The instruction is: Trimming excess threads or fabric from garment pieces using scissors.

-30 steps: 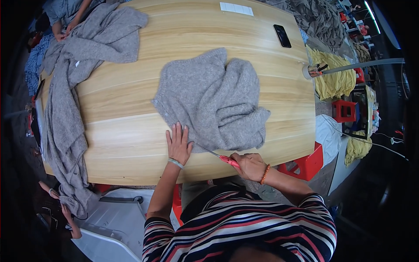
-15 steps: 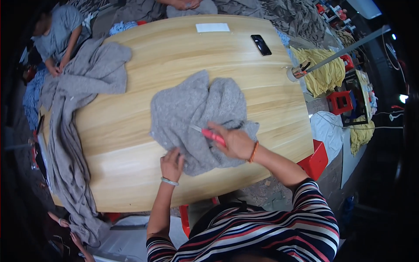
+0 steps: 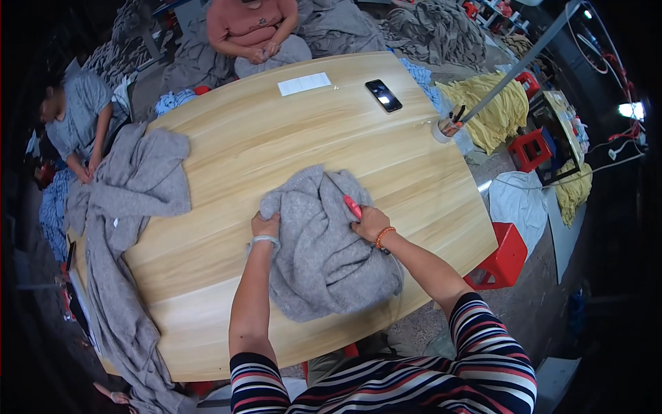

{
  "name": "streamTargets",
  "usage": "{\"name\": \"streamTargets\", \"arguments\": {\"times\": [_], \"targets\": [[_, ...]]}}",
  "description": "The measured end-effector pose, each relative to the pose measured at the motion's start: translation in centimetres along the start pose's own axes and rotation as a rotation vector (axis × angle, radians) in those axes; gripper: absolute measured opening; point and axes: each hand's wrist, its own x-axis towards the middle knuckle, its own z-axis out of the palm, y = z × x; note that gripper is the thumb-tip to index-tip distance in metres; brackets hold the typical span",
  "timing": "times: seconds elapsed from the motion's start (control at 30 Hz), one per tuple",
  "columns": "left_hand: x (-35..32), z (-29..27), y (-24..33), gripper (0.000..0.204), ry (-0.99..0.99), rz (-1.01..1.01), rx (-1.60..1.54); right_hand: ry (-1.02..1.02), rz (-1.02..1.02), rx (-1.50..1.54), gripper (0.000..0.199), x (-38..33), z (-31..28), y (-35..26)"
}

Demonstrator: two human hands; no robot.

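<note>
A rumpled grey knit garment (image 3: 324,255) lies bunched on the pale wooden table (image 3: 227,131) in front of me. My left hand (image 3: 265,225) is closed on its left edge, the fingers partly hidden by the cloth. On the other side, my right hand (image 3: 372,223) is wrapped round a small pink-handled tool (image 3: 352,206). The tool points away to the far left, its thin metal tip over the fabric. The right hand rests against the garment's right side; whether it also grips cloth, I cannot tell.
Another grey garment (image 3: 155,172) hangs over the table's left side, handled by a co-worker (image 3: 83,117). A second person (image 3: 252,27) sits across. A phone (image 3: 383,95), a white paper (image 3: 304,84) and a pen cup (image 3: 447,129) by a metal pole lie far off. A red stool (image 3: 502,259) stands right.
The view has tilted up, showing more of the person opposite. My left hand has moved to the garment's upper left edge and closed on it. The cloth is rearranged; the right hand keeps the tool.
</note>
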Motion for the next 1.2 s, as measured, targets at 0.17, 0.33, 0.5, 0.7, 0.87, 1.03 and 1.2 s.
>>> {"name": "streamTargets", "arguments": {"times": [0.17, 0.33, 0.5, 0.7, 0.87, 1.03, 1.2], "targets": [[0.3, 0.2, 14.5, 0.036, -0.11, -0.067, -0.903, 0.252, 0.003, 0.108, 0.037, -0.3, -8.0, 4.3], [-4.0, -9.1, 25.1, 0.043, -0.284, 0.403, -1.179, 0.567, -0.189, 0.247, 0.048, -6.5, -21.2, 4.1], [-11.4, -16.0, 18.5, 0.061, -0.428, 0.388, -0.383, 0.476, -0.365, 0.097, 0.056, -12.5, -21.3, 8.1], [-21.3, -17.7, 1.1, 0.076, -0.643, -0.356, 0.094, -0.068, -0.155, -0.205, 0.037, -18.2, -9.9, 13.0], [-20.9, -12.4, -3.3, 0.059, -0.18, -0.082, 0.065, -0.074, -0.31, -0.231, 0.026, -18.6, -8.7, 11.0], [-11.6, -4.9, -1.1, 0.056, 0.144, -0.09, -0.228, 0.009, -0.476, -0.201, 0.023, -15.0, -10.3, 5.2], [-3.1, -4.8, -0.5, 0.045, 0.179, -0.461, -0.837, 0.067, -0.636, -0.116, 0.027, -10.0, -9.4, -2.6]]}}
